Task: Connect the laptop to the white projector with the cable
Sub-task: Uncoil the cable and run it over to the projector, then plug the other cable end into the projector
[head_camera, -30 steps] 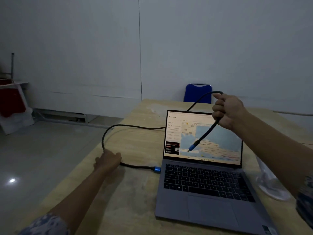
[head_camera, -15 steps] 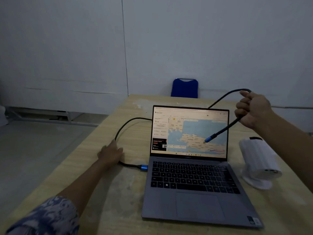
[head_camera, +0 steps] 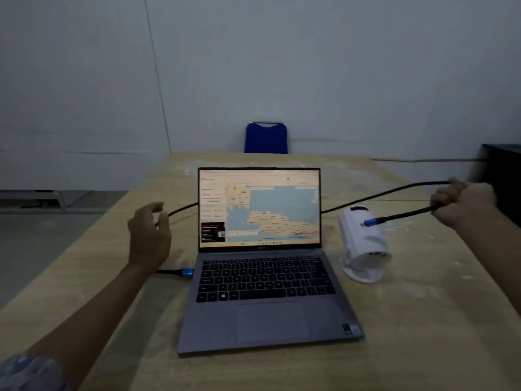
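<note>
Cable (head_camera: 394, 192), black with blue-collared plugs, loops behind the laptop (head_camera: 265, 266), so its middle stretch is hidden from me by the lit screen, which shows a map. One plug (head_camera: 187, 272) sits against the laptop's left side; whether it is fully seated I cannot tell in this dim light. My left hand (head_camera: 149, 235) hovers above the desk (head_camera: 423, 320) left of the laptop, fingers loosely spread and curled, gripping nothing, though it covers part of the cable there. My right hand (head_camera: 462, 203) is fisted around the cable near the desk's right edge, the free plug (head_camera: 373, 222) pointing left above the white projector (head_camera: 363, 238). That projector rests on its round base just right of the laptop; its ports are too dark to make out. A blue chair (head_camera: 265, 138) stands at the far edge.
</note>
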A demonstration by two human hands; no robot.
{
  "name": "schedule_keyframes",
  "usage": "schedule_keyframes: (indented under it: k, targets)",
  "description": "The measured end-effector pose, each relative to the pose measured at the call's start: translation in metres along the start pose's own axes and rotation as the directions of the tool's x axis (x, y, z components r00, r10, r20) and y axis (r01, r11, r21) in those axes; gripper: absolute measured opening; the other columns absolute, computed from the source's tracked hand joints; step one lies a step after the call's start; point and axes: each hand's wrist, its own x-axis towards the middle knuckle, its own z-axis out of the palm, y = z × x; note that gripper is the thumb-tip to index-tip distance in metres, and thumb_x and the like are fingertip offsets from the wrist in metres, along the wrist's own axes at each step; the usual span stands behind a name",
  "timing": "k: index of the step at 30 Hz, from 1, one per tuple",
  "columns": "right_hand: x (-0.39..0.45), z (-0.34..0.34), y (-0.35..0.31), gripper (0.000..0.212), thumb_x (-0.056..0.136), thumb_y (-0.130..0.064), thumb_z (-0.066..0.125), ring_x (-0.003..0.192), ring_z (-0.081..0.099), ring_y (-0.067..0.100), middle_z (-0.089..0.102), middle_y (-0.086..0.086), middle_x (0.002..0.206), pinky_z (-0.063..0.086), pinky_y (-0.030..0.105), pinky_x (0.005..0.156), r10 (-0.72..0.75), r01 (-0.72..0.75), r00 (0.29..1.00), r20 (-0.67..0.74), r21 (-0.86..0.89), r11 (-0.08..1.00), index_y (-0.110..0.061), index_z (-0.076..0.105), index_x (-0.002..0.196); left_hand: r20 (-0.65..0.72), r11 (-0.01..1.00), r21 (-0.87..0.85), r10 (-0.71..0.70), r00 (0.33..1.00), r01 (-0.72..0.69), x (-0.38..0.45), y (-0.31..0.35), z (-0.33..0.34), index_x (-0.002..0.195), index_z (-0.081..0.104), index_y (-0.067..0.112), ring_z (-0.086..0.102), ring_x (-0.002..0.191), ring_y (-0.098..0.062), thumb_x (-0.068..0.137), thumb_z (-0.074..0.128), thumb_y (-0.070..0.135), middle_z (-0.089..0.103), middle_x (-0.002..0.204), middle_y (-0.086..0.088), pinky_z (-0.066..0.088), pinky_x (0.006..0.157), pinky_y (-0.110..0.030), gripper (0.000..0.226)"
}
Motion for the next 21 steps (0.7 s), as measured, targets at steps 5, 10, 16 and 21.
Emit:
schedule_keyframes:
  k: [5,10,16,21]
  targets:
    - [-0.014,-0.029,0.005,0.017,0.064,-0.006,0.034,0.028,0.015,0.009,0.017,-0.006,0.037,0.015,0.019,0.029,0.068,-0.058,0.996,-0.049,0.178,0.982,-0.021,0.027,0.064,0.016,0.867,-0.379,0.356,0.934,-0.324,-0.084,0.134,-0.015,0.103,0.059,0.015,0.058,0.082,-0.003,0.097,0.048,0.013,0.061,0.091,0.005,0.047,0.07,-0.016,0.013]
    - [-0.032,-0.068,0.019,0.032,0.104,-0.014,0.017,0.025,0.022,0.011,0.027,-0.003,0.037,0.022,0.018,0.03,0.208,-0.145,0.974,-0.088,0.46,0.876,-0.015,0.038,0.08,0.603,0.809,-0.587,0.433,0.67,0.007,-0.186,0.219,0.002,0.107,0.064,0.028,0.068,0.081,-0.013,0.101,0.051,0.025,0.071,0.091,0.007,0.057,0.072,-0.028,0.015]
    - [-0.07,-0.116,0.054,0.032,0.103,-0.008,0.017,0.024,0.026,0.011,0.026,-0.002,0.038,0.026,0.015,0.03,0.282,-0.171,0.957,-0.072,0.646,0.744,-0.012,0.047,0.091,0.901,0.711,-0.325,0.033,0.433,0.623,-0.236,0.28,0.074,0.138,0.049,0.017,0.065,0.108,-0.01,0.103,0.051,0.038,0.063,0.126,0.002,0.055,0.084,-0.024,0.042]
    - [-0.09,-0.14,0.076,0.03,0.102,-0.003,0.022,0.033,0.032,0.01,0.032,-0.003,0.045,0.038,0.017,0.039,0.291,-0.208,0.949,-0.123,0.451,0.868,-0.009,0.052,0.099,0.838,0.505,-0.41,-0.119,0.532,0.759,-0.236,0.303,0.107,0.127,0.058,0.014,0.067,0.109,-0.018,0.105,0.045,0.036,0.067,0.126,-0.006,0.053,0.085,-0.031,0.033]
